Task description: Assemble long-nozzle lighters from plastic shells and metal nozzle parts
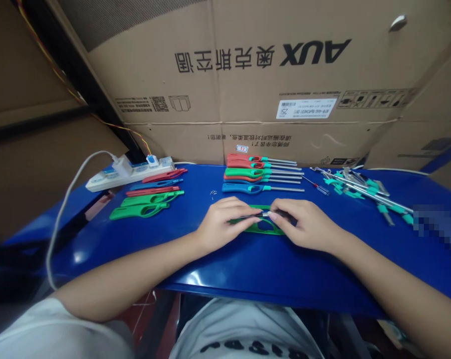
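A green plastic lighter shell (261, 227) lies flat on the blue table (248, 269) right in front of me. My left hand (225, 222) rests on its left part, fingers curled and pinched on it. My right hand (304, 224) meets it from the right, fingertips pinching a small metal part (266, 213) over the shell. Both hands touch the shell and nearly touch each other.
Empty green, red and blue shells (150, 197) lie at the left beside a white power strip (131, 172). Assembled lighters with metal tubes (259, 174) are stacked behind my hands. Several metal tubes with teal parts (363, 192) lie at the right. Cardboard boxes (270, 80) wall the back.
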A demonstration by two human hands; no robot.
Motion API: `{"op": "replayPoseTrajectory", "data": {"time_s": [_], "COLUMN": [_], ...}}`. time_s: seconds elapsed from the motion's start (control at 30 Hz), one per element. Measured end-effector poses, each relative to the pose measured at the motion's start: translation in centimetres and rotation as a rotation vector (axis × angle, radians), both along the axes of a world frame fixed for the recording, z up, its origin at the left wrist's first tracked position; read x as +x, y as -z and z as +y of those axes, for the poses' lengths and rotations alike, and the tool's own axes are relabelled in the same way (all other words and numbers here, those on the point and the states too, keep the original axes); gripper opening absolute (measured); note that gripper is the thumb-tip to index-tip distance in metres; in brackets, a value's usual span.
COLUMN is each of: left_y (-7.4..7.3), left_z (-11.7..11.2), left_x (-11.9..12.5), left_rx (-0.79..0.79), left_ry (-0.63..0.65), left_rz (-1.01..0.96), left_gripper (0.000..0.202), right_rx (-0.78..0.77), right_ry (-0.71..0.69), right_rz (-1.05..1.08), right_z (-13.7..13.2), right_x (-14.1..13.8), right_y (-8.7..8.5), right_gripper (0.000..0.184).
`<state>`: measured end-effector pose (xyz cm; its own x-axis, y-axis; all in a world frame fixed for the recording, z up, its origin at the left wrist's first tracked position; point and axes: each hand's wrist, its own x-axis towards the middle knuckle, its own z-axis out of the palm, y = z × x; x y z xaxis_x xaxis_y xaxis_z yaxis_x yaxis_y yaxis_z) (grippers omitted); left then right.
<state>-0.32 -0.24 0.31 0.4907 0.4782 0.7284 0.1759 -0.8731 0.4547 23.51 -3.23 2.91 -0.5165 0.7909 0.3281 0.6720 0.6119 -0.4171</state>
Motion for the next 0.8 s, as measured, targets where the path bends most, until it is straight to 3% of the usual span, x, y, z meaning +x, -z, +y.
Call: {"op": "replayPoseTrajectory", "data": {"time_s": [0.23, 0.8], "left_y": [-0.52, -0.27], "left_z": [0.05, 0.09], "left_x": [-0.10, -0.05], "left_rx": [0.066, -0.011], "left_ry": [-0.001, 0.038], "left_rz": [-0.056, -0.037], "left_gripper": [0.018, 0.012], "right_rx": [-0.039, 0.239], "right_ry": [-0.085, -0.127], "right_rz": [0.116, -0.083], "right_z": [0.10, 0.20], "right_x": [0.26, 0.36], "right_y": [0.28, 0.59], "right_gripper": [0.015, 0.020]}}
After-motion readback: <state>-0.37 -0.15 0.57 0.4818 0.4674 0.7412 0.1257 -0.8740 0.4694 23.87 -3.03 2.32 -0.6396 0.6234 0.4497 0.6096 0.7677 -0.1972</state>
